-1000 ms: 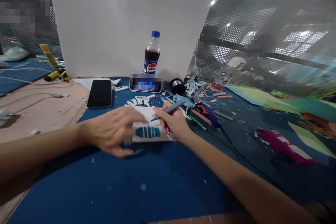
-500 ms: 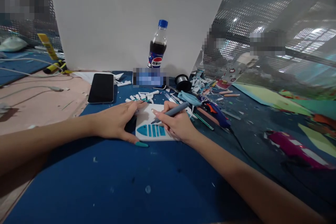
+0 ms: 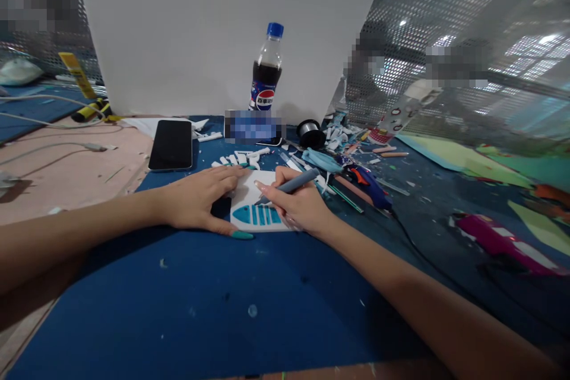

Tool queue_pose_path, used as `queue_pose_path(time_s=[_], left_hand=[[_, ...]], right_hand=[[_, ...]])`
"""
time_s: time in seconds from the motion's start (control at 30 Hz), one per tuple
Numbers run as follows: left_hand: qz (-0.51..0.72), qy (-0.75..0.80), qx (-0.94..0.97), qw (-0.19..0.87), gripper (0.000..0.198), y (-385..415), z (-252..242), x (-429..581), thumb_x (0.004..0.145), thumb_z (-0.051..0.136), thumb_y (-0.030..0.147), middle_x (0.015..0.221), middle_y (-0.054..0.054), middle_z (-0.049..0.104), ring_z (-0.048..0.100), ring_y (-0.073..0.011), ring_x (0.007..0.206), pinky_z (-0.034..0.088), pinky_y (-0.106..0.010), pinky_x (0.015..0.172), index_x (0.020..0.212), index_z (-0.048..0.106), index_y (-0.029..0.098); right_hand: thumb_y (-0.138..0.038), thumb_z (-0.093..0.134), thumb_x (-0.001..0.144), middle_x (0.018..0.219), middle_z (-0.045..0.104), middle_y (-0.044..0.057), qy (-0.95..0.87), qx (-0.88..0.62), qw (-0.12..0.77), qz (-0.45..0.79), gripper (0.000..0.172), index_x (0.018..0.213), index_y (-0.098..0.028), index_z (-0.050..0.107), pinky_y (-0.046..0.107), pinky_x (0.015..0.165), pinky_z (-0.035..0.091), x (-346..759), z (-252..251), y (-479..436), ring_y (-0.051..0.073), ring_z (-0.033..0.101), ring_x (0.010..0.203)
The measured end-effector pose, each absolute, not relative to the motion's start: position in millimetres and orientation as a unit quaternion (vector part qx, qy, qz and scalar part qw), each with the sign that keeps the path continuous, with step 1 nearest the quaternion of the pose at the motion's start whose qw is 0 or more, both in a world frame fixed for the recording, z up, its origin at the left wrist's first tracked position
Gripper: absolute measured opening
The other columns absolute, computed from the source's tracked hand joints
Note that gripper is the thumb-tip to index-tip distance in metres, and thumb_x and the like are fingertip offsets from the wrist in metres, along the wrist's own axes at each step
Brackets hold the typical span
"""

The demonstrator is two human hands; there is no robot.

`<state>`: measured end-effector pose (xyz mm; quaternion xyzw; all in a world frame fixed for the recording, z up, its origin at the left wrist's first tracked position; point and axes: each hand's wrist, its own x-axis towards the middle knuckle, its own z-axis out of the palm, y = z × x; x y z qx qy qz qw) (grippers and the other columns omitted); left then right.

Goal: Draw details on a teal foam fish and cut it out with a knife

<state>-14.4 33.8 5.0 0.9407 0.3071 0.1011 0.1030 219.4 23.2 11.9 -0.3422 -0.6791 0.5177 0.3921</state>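
A white square board (image 3: pixel 243 190) lies on the blue mat, bearing a blue striped fish shape (image 3: pixel 243 214) along its near side. My right hand (image 3: pixel 303 205) is closed around a grey marker pen (image 3: pixel 296 181), its tip down at the upper edge of the blue stripes. The right side of the board is hidden under this hand. My left hand (image 3: pixel 207 196) lies flat with fingers stretched out at the board's left side, the thumb with its long teal nail along the near edge.
Behind the board are white scraps (image 3: pixel 243 159), a phone (image 3: pixel 171 145), a spool of wire (image 3: pixel 310 133) and a cola bottle (image 3: pixel 266 74). To the right lie a blue glue gun (image 3: pixel 371 190), with its black cable, and a magenta tool (image 3: pixel 503 243). A white panel (image 3: pixel 178 29) stands at the back.
The camera view has shifted slightly, so the scene sits a little higher. The marker's tip has moved slightly left along the stripes; my left hand stays at the board.
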Motion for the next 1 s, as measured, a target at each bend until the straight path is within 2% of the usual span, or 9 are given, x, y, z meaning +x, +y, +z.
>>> queue_pose_path(time_s=[0.13, 0.27, 0.57, 1.0], left_hand=[[0.092, 0.315, 0.938, 0.110, 0.080, 33.4, 4.9, -14.1, 0.080, 0.052, 0.077, 0.153, -0.026, 0.033, 0.031, -0.0372, 0.142, 0.032, -0.053, 0.112, 0.121, 0.051, 0.009], [0.090, 0.320, 0.937, 0.110, 0.083, 33.7, 5.3, -13.9, 0.080, 0.051, 0.079, 0.153, -0.026, 0.032, 0.031, -0.0378, 0.142, 0.032, -0.053, 0.112, 0.122, 0.051, 0.008], [0.103, 0.311, 0.937, 0.119, 0.076, 34.0, 4.6, -14.4, 0.080, 0.053, 0.077, 0.153, -0.025, 0.033, 0.031, -0.0376, 0.142, 0.032, -0.053, 0.112, 0.119, 0.051, 0.012], [0.116, 0.300, 0.938, 0.126, 0.072, 35.1, 4.3, -15.6, 0.081, 0.055, 0.075, 0.153, -0.024, 0.034, 0.032, -0.0371, 0.142, 0.032, -0.054, 0.112, 0.121, 0.051, 0.015]], right_hand=[[-0.034, 0.071, 0.082, 0.041, 0.042, -0.011, -0.688, -0.336, 0.372, 0.525, 0.041, 0.062, -0.022, 0.038, 0.021, 0.038, 0.034, 219.6, 15.4, 22.5, 0.006, 0.040, 0.034], [-0.029, 0.069, 0.083, 0.041, 0.043, -0.011, -0.694, -0.335, 0.363, 0.524, 0.038, 0.062, -0.022, 0.039, 0.021, 0.040, 0.035, 219.5, 16.6, 22.3, 0.006, 0.041, 0.035], [-0.025, 0.069, 0.083, 0.041, 0.043, -0.011, -0.690, -0.342, 0.367, 0.522, 0.038, 0.062, -0.022, 0.038, 0.021, 0.040, 0.034, 218.7, 14.2, 22.9, 0.005, 0.041, 0.035], [-0.030, 0.069, 0.083, 0.041, 0.042, -0.011, -0.694, -0.355, 0.353, 0.518, 0.039, 0.063, -0.022, 0.037, 0.021, 0.040, 0.033, 219.1, 15.8, 21.7, 0.005, 0.042, 0.035]])
